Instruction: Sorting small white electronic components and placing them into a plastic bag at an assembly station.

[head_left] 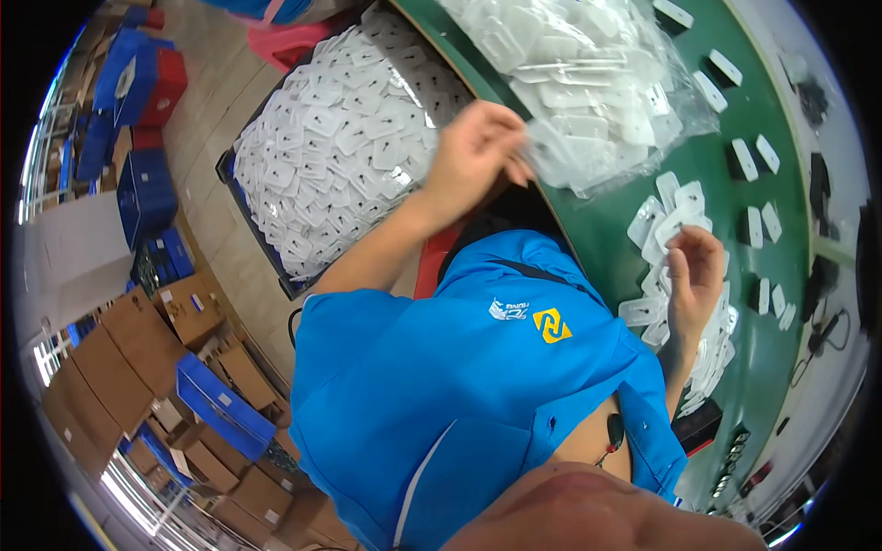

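My left hand [476, 154] is raised between the bin of white plates and the bag on the bench. Its fingers are bent together, with the tips against a translucent edge; I cannot tell whether that is a plate or the bag film. The clear plastic bag [684, 129] is full of translucent white plastic plates [579, 78]. Over a loose heap of similar plates [657, 220] hangs my right hand [698, 275], fingers curled, thumb and fingertips apart near the top pieces. Beside my left forearm, the dark bin [241, 216] is heaped with white plates [335, 138] bearing small dark marks.
Several small white blocks [744, 160] stand in pairs along the far side of the green bench [634, 275]. A pink stool [276, 46] stands behind the bin. Cardboard boxes [138, 335] and blue crates [220, 404] crowd the floor at left. Cables [831, 331] hang at right.
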Tool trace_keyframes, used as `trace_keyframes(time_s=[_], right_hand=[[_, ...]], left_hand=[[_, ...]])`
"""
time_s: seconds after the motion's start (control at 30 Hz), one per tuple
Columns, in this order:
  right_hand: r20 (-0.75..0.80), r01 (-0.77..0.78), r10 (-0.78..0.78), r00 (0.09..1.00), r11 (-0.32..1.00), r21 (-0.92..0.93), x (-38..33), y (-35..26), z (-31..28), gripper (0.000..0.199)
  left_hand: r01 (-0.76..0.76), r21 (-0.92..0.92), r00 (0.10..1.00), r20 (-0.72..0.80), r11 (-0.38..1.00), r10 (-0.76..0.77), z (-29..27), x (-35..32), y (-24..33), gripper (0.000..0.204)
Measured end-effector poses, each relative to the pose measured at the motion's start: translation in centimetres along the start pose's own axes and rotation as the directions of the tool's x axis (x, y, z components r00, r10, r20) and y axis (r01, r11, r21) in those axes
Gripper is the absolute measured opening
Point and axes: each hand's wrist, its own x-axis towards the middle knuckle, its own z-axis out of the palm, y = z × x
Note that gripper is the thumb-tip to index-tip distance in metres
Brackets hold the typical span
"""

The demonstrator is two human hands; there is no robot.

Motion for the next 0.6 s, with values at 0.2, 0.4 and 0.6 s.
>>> trace_keyframes(time_s=[0.2, 0.4, 0.6], right_hand=[[-0.033, -0.048, 0.047, 0.998, 0.998, -0.029, 0.5, 1.3, -1.7, 0.015], [-0.087, -0.055, 0.055, 0.995, 0.998, 0.006, 0.6, 2.3, -3.1, 0.010], [-0.093, -0.067, 0.068, 0.993, 0.998, 0.012, 0.2, 2.6, -2.9, 0.009]], left_hand=[[0.077, 0.277, 0.824, -0.558, 0.958, 0.094, -14.5, 0.8, -2.1, 0.016], [0.283, 0.522, 0.546, -0.777, 0.804, 0.313, -26.4, 0.1, -4.2, 0.014], [0.517, 0.706, 0.582, -0.705, 0.483, 0.405, -27.2, 2.5, -4.1, 0.021]])
